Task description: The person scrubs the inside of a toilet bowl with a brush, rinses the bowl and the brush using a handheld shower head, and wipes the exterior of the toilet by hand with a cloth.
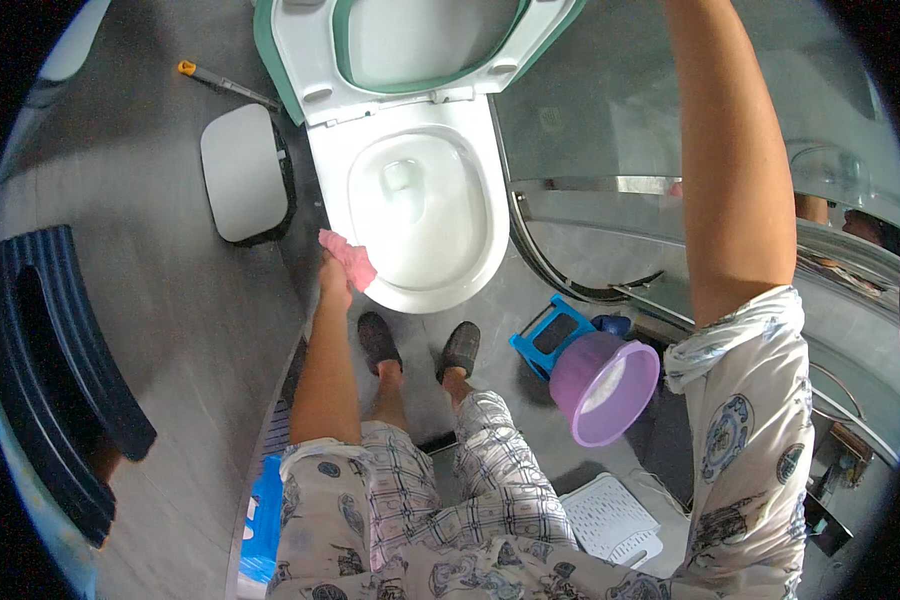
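My left hand (336, 282) is closed on a crumpled pink cloth (349, 259), which touches the left front rim of the white toilet bowl (490, 235). The bowl stands uncovered, with a little water at its bottom. Behind it the green-edged seat and lid (295, 45) are raised. My right forearm (738, 170) reaches far forward, past the top edge of the picture, so that hand is out of sight.
Left of the toilet stand a grey-lidded bin (243, 172) and a yellow-tipped handle (225, 82). At right are a curved glass shower enclosure (590, 130), a blue stool (548, 335) and a purple basin (620, 405). A white perforated board (607, 515) lies nearer, and dark ribbed fabric (80, 340) hangs far left.
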A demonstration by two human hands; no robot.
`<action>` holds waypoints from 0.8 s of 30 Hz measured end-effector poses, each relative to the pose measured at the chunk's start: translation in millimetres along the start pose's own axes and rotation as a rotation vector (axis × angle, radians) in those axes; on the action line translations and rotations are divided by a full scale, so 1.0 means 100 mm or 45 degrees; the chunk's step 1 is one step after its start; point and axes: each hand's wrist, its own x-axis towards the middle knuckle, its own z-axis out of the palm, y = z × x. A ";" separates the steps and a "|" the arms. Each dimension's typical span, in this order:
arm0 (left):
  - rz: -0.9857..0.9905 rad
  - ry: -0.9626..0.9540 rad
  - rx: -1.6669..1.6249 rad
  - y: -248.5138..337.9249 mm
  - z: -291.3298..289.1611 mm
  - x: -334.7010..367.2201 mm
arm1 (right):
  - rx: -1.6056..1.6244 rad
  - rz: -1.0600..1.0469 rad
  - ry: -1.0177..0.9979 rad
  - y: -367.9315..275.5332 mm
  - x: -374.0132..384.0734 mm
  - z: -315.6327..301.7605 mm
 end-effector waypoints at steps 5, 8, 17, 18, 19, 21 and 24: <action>-0.028 0.006 -0.224 -0.01 0.12 0.05 | -0.176 -0.212 -0.162 -0.34 -1.09 -0.05; 0.040 0.010 -0.251 -0.02 -0.39 0.26 | -0.299 -0.491 -0.151 -0.05 -2.14 0.26; 0.342 -0.344 -0.383 0.11 -0.93 0.15 | -0.415 -0.099 -0.405 0.06 -4.19 1.41; 0.434 -0.366 -0.225 0.18 -0.92 -0.03 | -0.414 -0.076 -0.467 0.12 -4.28 1.49; 0.432 -0.358 -0.218 0.28 -0.97 -0.22 | -0.400 -0.059 -0.523 0.15 -4.36 1.59; 0.272 -0.233 -0.282 0.47 -1.10 -0.54 | -0.325 -0.001 -0.726 0.19 -4.44 1.81; 0.413 -0.202 -0.391 0.51 -1.07 -0.67 | -0.216 0.011 -0.759 0.39 -4.54 2.11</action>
